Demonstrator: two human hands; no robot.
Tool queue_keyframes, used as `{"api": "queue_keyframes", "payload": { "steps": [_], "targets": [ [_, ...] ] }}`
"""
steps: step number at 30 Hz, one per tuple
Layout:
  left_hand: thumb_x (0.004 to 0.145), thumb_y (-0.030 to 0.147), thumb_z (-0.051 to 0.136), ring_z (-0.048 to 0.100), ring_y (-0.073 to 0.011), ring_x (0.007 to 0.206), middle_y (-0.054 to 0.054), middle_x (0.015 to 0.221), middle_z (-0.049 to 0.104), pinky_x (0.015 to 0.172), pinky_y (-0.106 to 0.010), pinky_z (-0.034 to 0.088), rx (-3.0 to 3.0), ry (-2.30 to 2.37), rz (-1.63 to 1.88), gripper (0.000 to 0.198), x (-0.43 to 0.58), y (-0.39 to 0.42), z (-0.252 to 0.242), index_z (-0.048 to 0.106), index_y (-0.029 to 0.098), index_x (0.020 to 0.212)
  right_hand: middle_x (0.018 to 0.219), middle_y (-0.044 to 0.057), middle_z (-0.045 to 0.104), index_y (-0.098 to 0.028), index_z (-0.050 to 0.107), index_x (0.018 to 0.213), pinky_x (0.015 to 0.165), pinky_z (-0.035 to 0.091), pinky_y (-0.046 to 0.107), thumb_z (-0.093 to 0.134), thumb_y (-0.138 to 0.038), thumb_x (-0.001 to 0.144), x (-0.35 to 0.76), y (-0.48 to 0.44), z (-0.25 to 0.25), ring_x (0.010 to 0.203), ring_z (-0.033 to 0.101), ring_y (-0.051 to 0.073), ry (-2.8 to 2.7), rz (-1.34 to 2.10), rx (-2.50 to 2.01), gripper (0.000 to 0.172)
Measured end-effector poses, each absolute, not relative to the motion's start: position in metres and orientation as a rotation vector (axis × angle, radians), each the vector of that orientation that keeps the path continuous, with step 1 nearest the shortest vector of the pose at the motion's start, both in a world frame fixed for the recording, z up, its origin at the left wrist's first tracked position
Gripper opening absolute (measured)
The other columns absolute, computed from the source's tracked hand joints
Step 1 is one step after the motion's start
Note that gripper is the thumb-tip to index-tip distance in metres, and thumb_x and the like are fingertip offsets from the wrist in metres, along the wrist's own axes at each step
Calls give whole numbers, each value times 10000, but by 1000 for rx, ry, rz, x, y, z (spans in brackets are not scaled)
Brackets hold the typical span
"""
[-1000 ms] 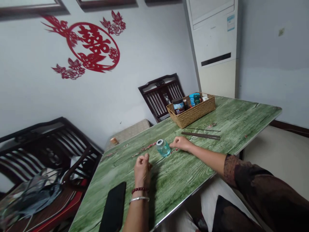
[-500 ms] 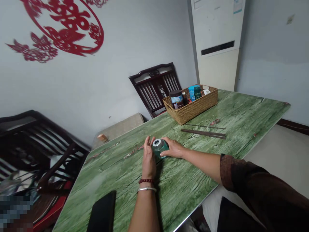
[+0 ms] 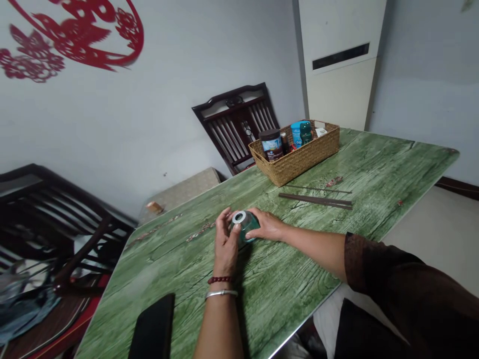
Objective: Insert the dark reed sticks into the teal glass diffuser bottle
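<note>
A small teal glass bottle with a silver ring around its round mouth sits between my hands over the green table, its top tilted slightly toward the left. My right hand grips its right side, thumb in front and fingers behind. On the other side, my left hand has its thumb against the bottle near the ring and its fingers curved around the left. The bottle's base is partly covered by my fingers, and I cannot tell whether it rests on the table.
Dark thin sticks lie beyond my right hand. Behind them stands a wicker basket holding a brown-lidded jar, a blue container and a green bottle. A black flat object lies near the front left. Wooden chairs stand around the table.
My left hand has closed in on the bottle, its thumb now against it near the ring. The bottle tips a little more to the left. The camera view has shifted slightly.
</note>
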State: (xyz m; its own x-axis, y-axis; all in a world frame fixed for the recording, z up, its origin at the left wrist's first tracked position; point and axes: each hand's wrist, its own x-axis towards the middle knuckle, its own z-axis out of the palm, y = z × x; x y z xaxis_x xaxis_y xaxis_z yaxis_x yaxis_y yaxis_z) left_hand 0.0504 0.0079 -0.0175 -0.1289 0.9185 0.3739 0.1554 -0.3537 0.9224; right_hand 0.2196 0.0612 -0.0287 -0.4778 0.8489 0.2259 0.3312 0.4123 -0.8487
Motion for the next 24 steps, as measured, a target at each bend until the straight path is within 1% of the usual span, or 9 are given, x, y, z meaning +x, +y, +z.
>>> {"api": "queue_keyframes", "payload": {
  "steps": [5,9,11,14,17,19,22,23,24],
  "targets": [
    [831,544,797,573,-289,1359,-79,1336,672,1223,-461,387,1490,1287,1561,602,56,5,-11,621,309,1357,1268,83,718,-223,538,1407,996,509,400,897,-301,750,220,59,-27,1212,678,303,-1993,987,-999,752],
    [812,526,804,545,-306,1411,-80,1434,645,1249,-470,350,1521,1265,1530,650,61,3,-4,627,319,1402,1228,65,730,-233,546,1398,965,514,388,886,-287,751,220,58,-25,1163,694,295,-1990,984,-1002,733],
    [824,511,792,559,-303,1398,-84,1443,650,1245,-467,349,1542,1249,1514,647,63,4,-3,620,319,1417,1226,73,732,-224,547,1402,961,516,392,878,-288,755,220,57,-24,1163,693,303,-1996,977,-1008,730],
    [850,490,763,617,-286,1296,-82,1338,695,1212,-468,381,1595,1294,1503,586,63,7,-3,623,307,1388,1234,83,729,-212,558,1396,964,519,397,876,-277,750,220,57,-24,1164,691,307,-1996,961,-1005,723],
    [847,472,761,636,-275,1224,-74,1257,695,1174,-482,417,1620,1364,1532,549,62,11,-7,618,306,1351,1216,71,727,-219,568,1383,942,524,380,879,-280,745,220,57,-24,1142,695,295,-1992,958,-994,712],
    [796,466,812,637,-278,1208,-68,1213,681,1168,-501,423,1604,1440,1565,600,60,13,-9,610,307,1338,1210,70,726,-216,568,1381,925,525,368,879,-288,747,220,57,-24,1134,697,291,-2000,968,-979,709],
    [693,508,896,623,-296,1235,-72,1209,662,1186,-525,403,1571,1521,1601,785,57,11,-10,580,307,1383,1197,62,729,-221,570,1372,905,519,352,893,-285,734,220,57,-24,1127,700,286,-2015,990,-969,717],
    [703,558,884,612,-302,1268,-86,1260,655,1191,-524,399,1551,1501,1615,827,57,10,-10,559,310,1422,1185,54,731,-229,573,1366,901,516,348,900,-286,725,220,57,-24,1122,701,285,-2014,992,-975,722],
    [746,625,839,595,-306,1311,-103,1335,640,1195,-517,396,1522,1456,1629,841,57,8,-9,530,317,1465,1173,45,734,-238,576,1360,900,512,347,907,-287,717,220,57,-24,1116,701,283,-2012,992,-983,726]
  ]
}}
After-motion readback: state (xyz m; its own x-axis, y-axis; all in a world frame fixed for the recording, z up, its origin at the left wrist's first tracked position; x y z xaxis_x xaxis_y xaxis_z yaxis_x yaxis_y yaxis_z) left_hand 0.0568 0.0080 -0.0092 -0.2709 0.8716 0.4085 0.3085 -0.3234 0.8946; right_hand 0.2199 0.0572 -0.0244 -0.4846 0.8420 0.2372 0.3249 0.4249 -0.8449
